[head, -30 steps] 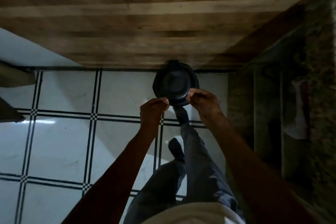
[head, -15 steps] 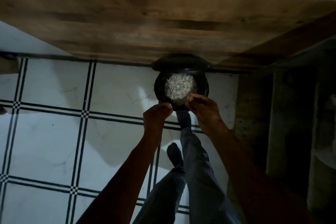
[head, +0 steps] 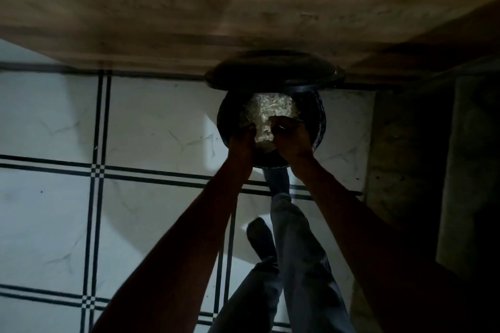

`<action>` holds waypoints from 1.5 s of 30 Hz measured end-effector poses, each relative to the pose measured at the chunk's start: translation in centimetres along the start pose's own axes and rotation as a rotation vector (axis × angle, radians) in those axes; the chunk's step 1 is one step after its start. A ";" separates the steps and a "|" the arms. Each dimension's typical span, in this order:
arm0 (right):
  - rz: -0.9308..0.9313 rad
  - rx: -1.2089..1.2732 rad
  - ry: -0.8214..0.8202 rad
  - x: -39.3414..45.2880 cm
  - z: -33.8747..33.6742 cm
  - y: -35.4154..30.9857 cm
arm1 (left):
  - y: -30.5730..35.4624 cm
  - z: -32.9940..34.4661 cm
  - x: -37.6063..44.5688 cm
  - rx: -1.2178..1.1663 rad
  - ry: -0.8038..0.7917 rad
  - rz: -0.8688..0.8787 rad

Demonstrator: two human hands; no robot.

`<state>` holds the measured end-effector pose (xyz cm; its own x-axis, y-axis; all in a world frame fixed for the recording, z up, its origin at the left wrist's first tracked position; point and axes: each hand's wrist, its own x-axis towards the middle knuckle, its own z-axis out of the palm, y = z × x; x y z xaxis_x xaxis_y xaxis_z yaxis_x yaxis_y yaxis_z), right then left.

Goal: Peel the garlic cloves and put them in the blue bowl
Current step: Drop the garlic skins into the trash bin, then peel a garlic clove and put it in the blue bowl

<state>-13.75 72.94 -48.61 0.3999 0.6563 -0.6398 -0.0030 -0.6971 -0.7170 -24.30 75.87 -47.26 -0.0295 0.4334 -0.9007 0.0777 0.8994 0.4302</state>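
We see a round black bin [head: 319, 121] with its lid [head: 273, 70] up and pale, dry scraps [head: 267, 113] inside, and both our left hand [head: 240, 143] and right hand [head: 290, 138] are over it, but it is too dark to tell whether they hold anything.

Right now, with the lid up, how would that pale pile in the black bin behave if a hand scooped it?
The pale pile looks like thin shreds and flakes, so probably very light and loose. It would likely crumple and scatter rather than lift as one clump. Bits may cling to the left hand or right hand.
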 end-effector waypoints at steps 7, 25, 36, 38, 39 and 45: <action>-0.041 -0.174 -0.140 2.0 0.9 4.0 | -0.2 1.5 1.4 -0.162 -0.106 -0.058; -0.144 0.832 0.566 -40.1 -25.0 -9.3 | 2.1 7.9 -38.5 0.394 -0.738 0.336; -0.196 1.001 1.323 -71.3 -35.6 1.8 | -15.2 18.4 -64.0 0.962 -1.346 0.389; -0.119 0.981 1.423 -75.6 -35.8 5.4 | -19.8 19.7 -66.0 1.065 -1.384 0.404; -0.067 0.969 1.466 -77.2 -35.9 7.3 | -21.9 20.4 -66.8 1.110 -1.394 0.422; 0.212 0.813 1.610 -84.1 -37.6 19.1 | -33.4 23.3 -69.1 1.310 -1.372 0.686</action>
<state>-12.98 -6.43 1.90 0.7291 -0.6484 -0.2190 -0.3663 -0.0994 -0.9252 -1.64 14.54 -0.76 0.8959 -0.2717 -0.3514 0.2995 -0.2144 0.9297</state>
